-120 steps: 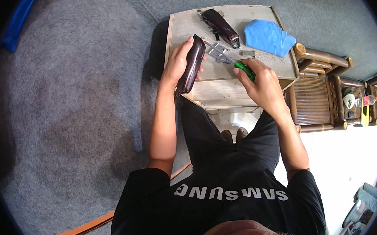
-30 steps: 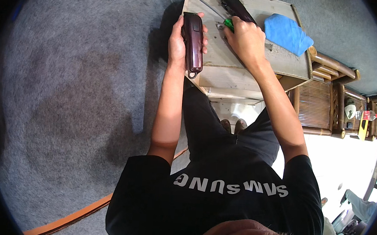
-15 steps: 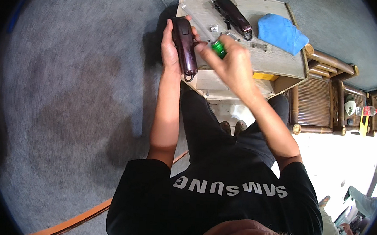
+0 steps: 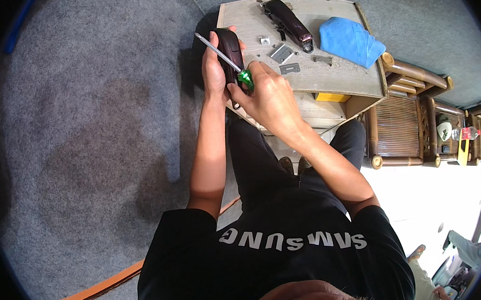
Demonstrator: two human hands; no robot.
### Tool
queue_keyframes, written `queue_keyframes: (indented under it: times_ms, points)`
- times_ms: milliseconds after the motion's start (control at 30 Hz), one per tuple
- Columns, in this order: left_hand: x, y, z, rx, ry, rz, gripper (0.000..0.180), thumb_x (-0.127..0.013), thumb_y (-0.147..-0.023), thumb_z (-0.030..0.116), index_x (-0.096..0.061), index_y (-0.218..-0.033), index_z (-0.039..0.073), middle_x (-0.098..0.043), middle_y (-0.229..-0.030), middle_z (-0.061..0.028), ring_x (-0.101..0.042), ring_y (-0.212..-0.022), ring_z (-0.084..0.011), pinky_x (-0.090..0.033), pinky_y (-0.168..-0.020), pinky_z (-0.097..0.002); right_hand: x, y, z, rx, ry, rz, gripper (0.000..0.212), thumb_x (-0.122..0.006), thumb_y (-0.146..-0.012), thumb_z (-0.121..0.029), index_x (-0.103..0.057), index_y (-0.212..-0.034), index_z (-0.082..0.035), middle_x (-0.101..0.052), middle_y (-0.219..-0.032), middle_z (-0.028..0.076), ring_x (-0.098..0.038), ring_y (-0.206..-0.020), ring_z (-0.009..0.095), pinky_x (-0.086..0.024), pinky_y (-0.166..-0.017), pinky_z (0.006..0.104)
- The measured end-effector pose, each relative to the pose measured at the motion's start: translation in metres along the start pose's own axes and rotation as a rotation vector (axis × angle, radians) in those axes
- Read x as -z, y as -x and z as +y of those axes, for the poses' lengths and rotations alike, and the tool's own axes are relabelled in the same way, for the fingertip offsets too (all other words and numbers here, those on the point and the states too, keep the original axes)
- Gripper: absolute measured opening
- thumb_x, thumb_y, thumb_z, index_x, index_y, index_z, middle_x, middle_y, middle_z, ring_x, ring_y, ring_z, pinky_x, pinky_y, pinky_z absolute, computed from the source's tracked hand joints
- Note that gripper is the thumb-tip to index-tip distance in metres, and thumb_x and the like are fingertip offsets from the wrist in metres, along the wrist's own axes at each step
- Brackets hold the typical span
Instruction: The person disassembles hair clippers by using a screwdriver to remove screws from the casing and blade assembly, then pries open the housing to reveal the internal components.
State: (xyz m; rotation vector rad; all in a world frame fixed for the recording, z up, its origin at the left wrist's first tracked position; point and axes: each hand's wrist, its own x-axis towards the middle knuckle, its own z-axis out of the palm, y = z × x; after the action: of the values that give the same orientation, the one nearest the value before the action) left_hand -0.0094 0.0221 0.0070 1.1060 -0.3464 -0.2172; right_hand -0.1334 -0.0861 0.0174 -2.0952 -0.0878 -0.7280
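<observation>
A dark maroon hair clipper (image 4: 232,48) lies in my left hand (image 4: 214,77), whose fingers wrap round it from the left and behind. My right hand (image 4: 275,101) grips a screwdriver (image 4: 246,78) by its green handle. Its metal shaft slants up and left across the clipper, with the tip out past the clipper's left side. My right thumb is at the clipper's lower end. On the small table beyond lie a two-part metal blade (image 4: 282,54), a flat grey plate (image 4: 289,68), a small whitish part (image 4: 265,39) and a narrow metal bracket (image 4: 323,60).
A second dark clipper (image 4: 288,24) and a folded blue cloth (image 4: 351,42) rest on the wooden table (image 4: 346,79). A yellow box (image 4: 333,97) sits in its open shelf. Bamboo chairs (image 4: 396,130) stand to the right. Another person (image 4: 424,291) is at the lower right.
My right hand has moved left and down, carrying the screwdriver from over the table to across the clipper. The blade and the flat plate on the table now show. The held clipper has shifted slightly left.
</observation>
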Motion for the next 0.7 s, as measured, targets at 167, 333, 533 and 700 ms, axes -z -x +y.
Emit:
queue_keyframes:
  times_ms: [167,333,533,700]
  points:
    - [-0.002,-0.002,-0.001,0.006,-0.018,0.022,0.067,-0.047,-0.112,0.059,-0.061,-0.140,0.000,-0.070,-0.090,-0.0053,-0.062,-0.073,-0.0095,-0.052,-0.065,-0.0250,0.002,-0.001,-0.002,-0.051,0.024,-0.003,0.037,-0.083,-0.088,-0.024,-0.056,-0.085,0.001,-0.069,-0.083,0.023,-0.072,-0.075,0.044,-0.055,-0.068,0.0525]
    - [-0.004,0.002,0.002,-0.016,-0.074,0.031,0.065,-0.046,-0.112,0.058,-0.064,-0.138,0.001,-0.071,-0.091,-0.0063,-0.062,-0.075,-0.0102,-0.052,-0.067,-0.0257,0.005,-0.003,-0.003,-0.078,0.024,-0.022,0.038,-0.084,-0.086,-0.025,-0.056,-0.084,0.001,-0.068,-0.081,0.021,-0.072,-0.073,0.042,-0.054,-0.067,0.0513]
    - [-0.011,0.003,0.007,0.063,-0.012,0.080,0.061,-0.042,-0.113,0.053,-0.065,-0.139,0.002,-0.070,-0.097,-0.0038,-0.065,-0.085,-0.0111,-0.056,-0.076,-0.0271,0.021,-0.009,-0.005,-0.161,-0.020,-0.075,0.034,-0.082,-0.087,-0.025,-0.060,-0.089,0.001,-0.071,-0.087,0.022,-0.074,-0.083,0.045,-0.055,-0.073,0.0543]
    - [-0.005,0.004,0.006,0.058,-0.006,0.101,0.061,-0.046,-0.111,0.055,-0.067,-0.136,0.003,-0.071,-0.098,-0.0035,-0.068,-0.086,-0.0119,-0.057,-0.075,-0.0280,0.019,-0.005,-0.006,-0.179,-0.080,-0.074,0.035,-0.084,-0.086,-0.025,-0.060,-0.085,0.001,-0.070,-0.082,0.021,-0.073,-0.076,0.042,-0.055,-0.069,0.0506]
